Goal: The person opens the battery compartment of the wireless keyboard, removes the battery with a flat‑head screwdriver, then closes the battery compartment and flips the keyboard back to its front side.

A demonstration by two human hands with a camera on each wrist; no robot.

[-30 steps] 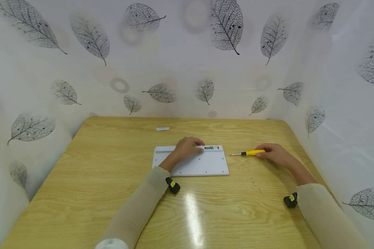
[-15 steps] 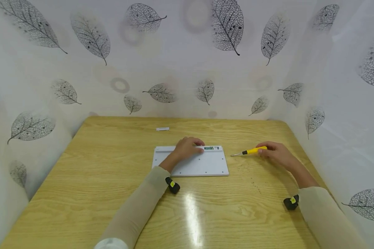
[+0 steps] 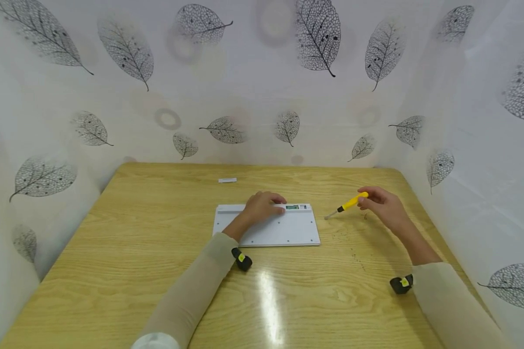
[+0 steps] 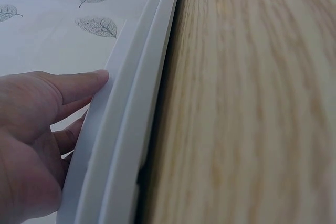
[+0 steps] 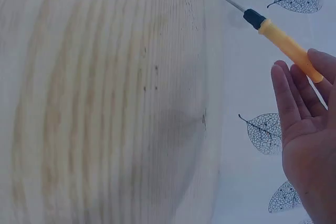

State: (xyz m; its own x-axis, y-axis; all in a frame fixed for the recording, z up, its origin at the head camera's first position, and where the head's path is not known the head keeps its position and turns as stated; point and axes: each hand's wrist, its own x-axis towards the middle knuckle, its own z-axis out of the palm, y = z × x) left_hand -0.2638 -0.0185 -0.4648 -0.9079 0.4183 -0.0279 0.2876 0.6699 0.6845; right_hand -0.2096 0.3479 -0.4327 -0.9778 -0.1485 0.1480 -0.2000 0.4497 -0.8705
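A white keyboard point(image 3: 284, 230) lies underside up on the table, small screws dotted over its back. A green strip point(image 3: 292, 207) shows in an opening of its raised far ridge. My left hand point(image 3: 262, 207) grips that ridge, the thumb on the near side and fingers over the far side. In the left wrist view the thumb presses the keyboard's white edge point(image 4: 118, 129). Right of the keyboard, my right hand point(image 3: 384, 206) pinches the end of a screwdriver point(image 3: 353, 199) by its yellow handle. Its metal tip slants down to the left, apart from the keyboard.
A small white strip point(image 3: 227, 180), maybe a cover, lies behind the keyboard. Small dark specks point(image 3: 357, 257) are scattered on the wooden table point(image 3: 148, 232) at the right. Leaf-print curtains point(image 3: 244, 87) stand round the table's back and sides.
My right hand has risen slightly, tilting the screwdriver from nearly level to a steeper slant, handle up. The left hand and keyboard stay in place.
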